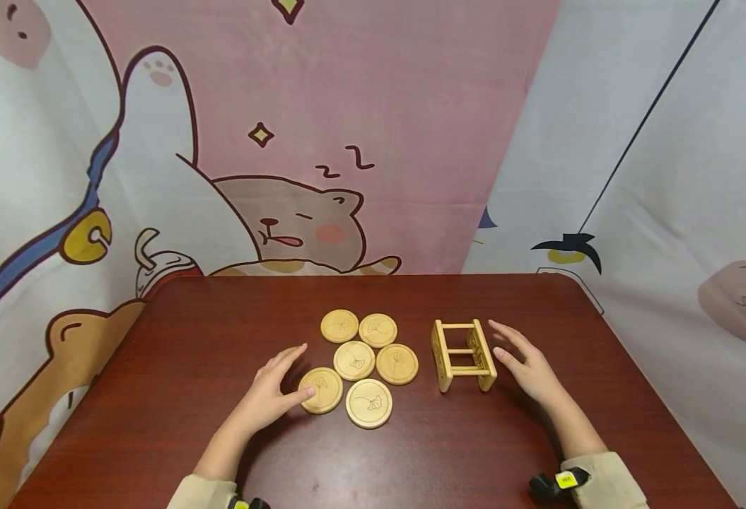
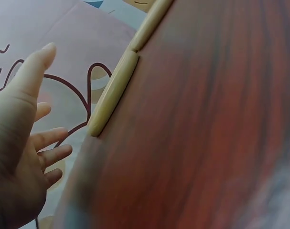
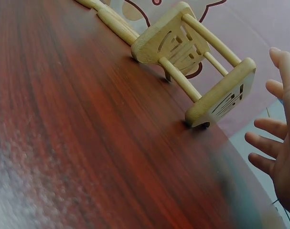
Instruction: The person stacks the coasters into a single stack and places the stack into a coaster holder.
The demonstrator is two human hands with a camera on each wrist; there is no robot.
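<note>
Several round wooden coasters with a leaf engraving lie flat in a loose cluster mid-table, among them a front one [image 1: 369, 404] and a left one [image 1: 321, 396]. My left hand [image 1: 273, 392] is beside the left coaster, fingers spread, its thumb tip overlapping that coaster in the head view. In the left wrist view the hand [image 2: 25, 138] holds nothing, and a coaster [image 2: 115, 93] shows edge-on. To the right of the cluster stands a small wooden rack [image 1: 462, 355] with carved side panels joined by dowels. Just right of it, my right hand [image 1: 532, 367] hovers with relaxed, empty fingers.
The dark red-brown wooden table [image 1: 462, 452] has its far edge against a hanging cloth [image 1: 411, 141] printed with cartoon animals. Cloth also hangs along the left and right sides. A black wrist device [image 1: 557, 484] is strapped at the right sleeve.
</note>
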